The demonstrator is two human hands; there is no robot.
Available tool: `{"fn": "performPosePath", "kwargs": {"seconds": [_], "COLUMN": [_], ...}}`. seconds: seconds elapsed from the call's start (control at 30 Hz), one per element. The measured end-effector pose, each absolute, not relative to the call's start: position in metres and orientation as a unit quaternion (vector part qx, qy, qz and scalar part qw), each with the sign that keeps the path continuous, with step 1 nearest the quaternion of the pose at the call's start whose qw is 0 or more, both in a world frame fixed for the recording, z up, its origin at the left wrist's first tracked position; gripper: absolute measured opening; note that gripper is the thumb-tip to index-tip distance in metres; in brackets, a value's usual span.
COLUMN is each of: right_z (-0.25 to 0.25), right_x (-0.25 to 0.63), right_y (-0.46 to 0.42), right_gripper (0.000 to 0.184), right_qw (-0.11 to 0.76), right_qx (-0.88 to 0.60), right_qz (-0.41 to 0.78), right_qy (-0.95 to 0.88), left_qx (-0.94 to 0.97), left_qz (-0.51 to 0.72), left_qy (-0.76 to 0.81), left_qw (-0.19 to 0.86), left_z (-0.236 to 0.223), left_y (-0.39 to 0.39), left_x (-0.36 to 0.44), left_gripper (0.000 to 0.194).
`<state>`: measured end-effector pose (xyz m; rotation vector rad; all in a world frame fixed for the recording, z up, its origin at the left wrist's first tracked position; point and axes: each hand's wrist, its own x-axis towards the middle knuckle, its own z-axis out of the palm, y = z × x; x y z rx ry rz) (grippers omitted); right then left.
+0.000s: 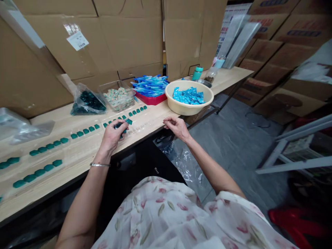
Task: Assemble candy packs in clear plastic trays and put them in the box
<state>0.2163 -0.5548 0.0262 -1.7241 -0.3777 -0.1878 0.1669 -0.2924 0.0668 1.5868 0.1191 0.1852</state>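
At the wooden table (55,121), left hand (112,137) holds perhaps plastic teal pieces (128,121).

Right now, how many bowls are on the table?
2: a cream plastic bowl holding blue sachets, near the right hand, and a metal bowl behind it. Another could be hidden behind the cream one.

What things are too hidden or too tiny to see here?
In the head view:
The piece in the left hand: fingers hide most of it.
The label on the box: too small to read.
The dark pieces in the bag: plastic shine blurs them.
The red thing: cut off by the edge.
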Motion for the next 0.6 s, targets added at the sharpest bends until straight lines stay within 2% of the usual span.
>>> {"fn": "performPosePath", "kwargs": {"seconds": [0.3, 0.6], "right_z": [-0.015, -0.039], "right_x": [0.224, 0.21], "right_y": [-0.588, -0.629], "right_gripper": [0.022, 0.022], "right_qw": [0.664, 0.65], "right_qx": [-0.736, -0.754], "right_qz": [-0.049, -0.081], "right_qy": [-0.122, -0.052], "left_qx": [0.724, 0.751], "left_qz": [0.08, 0.027], "left_qy": [0.113, 0.11], "left_qw": [0.676, 0.65], "left_z": [0.058, 0.051], "left_y": [-0.291, -0.313], "left_x": [0.165, 0.184], "left_gripper": [0.025, 0.027]}}
